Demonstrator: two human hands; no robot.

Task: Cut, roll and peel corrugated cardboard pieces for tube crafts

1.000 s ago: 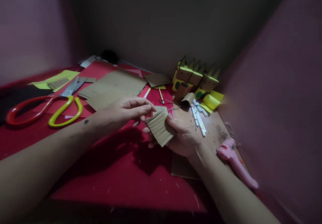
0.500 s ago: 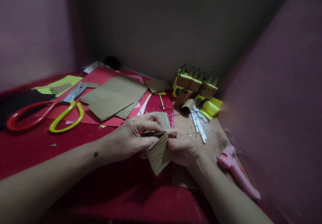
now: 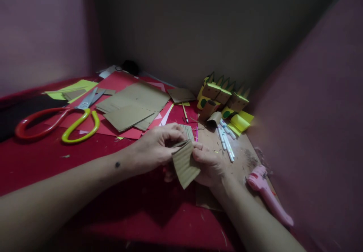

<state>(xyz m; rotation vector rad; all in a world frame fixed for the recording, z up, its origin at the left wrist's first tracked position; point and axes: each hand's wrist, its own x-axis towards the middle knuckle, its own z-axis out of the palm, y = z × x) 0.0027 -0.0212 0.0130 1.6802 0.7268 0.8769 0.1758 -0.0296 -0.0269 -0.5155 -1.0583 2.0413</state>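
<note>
Between my hands, above the red cloth, is a folded piece of corrugated cardboard (image 3: 185, 167), its ridged flap hanging toward me. My left hand (image 3: 159, 146) pinches its left side, with fingers partly hidden behind the fold. My right hand (image 3: 208, 163) grips the right edge, thumb along the near face. Just beyond my fingers a ridged cardboard strip (image 3: 187, 132) shows; I cannot tell whether it joins the held piece.
Scissors (image 3: 85, 108) with red and yellow handles lie left, near flat cardboard sheets (image 3: 136, 101) on red paper. Right are white glue sticks or pens (image 3: 227, 146), a pink glue gun (image 3: 266, 193), rolled cardboard (image 3: 214, 119) and yellow-and-brown paper figures (image 3: 222, 93). A pencil (image 3: 185, 113) lies behind.
The view has shifted slightly, so most things sit a little to the right. Both hands still hold the folded cardboard, whose flap is turned slightly and appears higher.
</note>
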